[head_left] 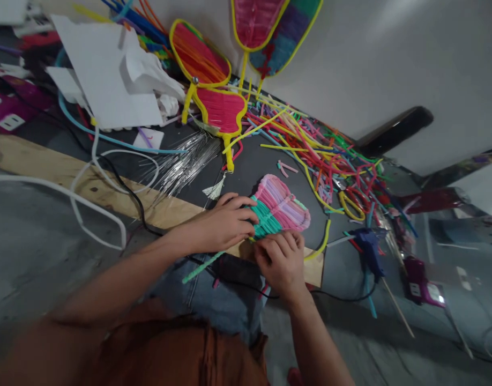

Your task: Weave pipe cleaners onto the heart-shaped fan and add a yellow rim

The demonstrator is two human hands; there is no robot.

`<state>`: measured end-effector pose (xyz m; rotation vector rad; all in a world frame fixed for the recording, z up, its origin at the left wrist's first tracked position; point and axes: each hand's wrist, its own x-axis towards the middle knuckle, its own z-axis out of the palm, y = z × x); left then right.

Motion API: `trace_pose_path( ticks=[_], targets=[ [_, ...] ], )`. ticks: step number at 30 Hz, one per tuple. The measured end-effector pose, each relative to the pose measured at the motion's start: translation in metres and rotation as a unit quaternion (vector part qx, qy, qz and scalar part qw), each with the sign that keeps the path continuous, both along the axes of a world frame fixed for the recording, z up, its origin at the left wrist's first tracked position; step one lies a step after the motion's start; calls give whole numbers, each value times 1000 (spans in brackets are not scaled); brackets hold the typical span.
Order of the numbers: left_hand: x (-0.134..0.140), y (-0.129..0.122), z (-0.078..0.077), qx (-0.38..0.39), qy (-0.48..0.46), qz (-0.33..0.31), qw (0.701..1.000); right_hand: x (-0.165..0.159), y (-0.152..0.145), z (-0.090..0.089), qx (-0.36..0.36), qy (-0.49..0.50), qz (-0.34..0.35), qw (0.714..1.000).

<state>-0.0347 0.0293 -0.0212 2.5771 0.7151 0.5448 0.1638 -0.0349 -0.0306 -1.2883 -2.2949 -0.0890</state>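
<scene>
A small fan-shaped piece made of pipe cleaners (284, 201), pink and lilac at one end and teal at the other, lies at the table's front edge. My left hand (230, 222) holds its teal end, with fingers bent over the edge. My right hand (282, 260) is closed on the lower edge of the teal part; the fingertips are partly hidden. A mint-green pipe cleaner (203, 267) sticks out below my left hand. A yellow pipe cleaner (321, 244) curves beside my right hand. A yellow-edged fan with pink panels (222, 110) and a white tassel (214, 188) lies beyond.
Loose coloured pipe cleaners (310, 145) pile along the wall. Yellow-handled scissors (352, 208) and a blue glue gun (370, 252) lie to the right. Silver strands (184, 166), white paper (109, 80) and a black cable (125, 185) are on the left.
</scene>
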Motion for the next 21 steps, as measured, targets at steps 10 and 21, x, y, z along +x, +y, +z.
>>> trace_pose_path(
  ticks=[10,21],
  targets=[
    [-2,-1,5,-18,14,-3,1000,6,0,0,20,55,18,998],
    [0,0,2,-23,-10,12,1000,6,-1,-1,4,1,56,998]
  ],
)
